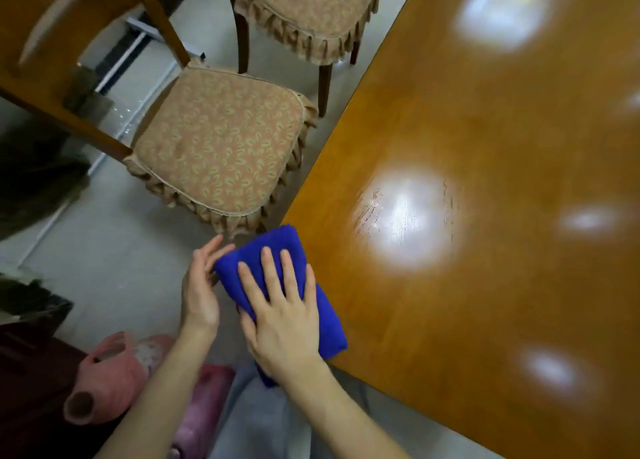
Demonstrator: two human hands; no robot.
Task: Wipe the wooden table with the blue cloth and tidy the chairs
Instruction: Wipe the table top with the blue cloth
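A folded blue cloth (277,250) lies over the near left corner of the wooden table (485,181), partly hanging past the edge. My right hand (280,316) rests flat on top of the cloth with its fingers spread. Beside the cloth's left side is my left hand (201,285), fingers apart and touching the cloth's edge. Two wooden chairs with patterned frilled cushions stand off the table's left side: a nearer chair (218,147) and a farther chair (311,11).
Pale tiled floor (114,257) lies between the chairs and me. A pink slipper-like object (104,379) and dark items sit at the lower left. Bright light reflections mark the glossy tabletop.
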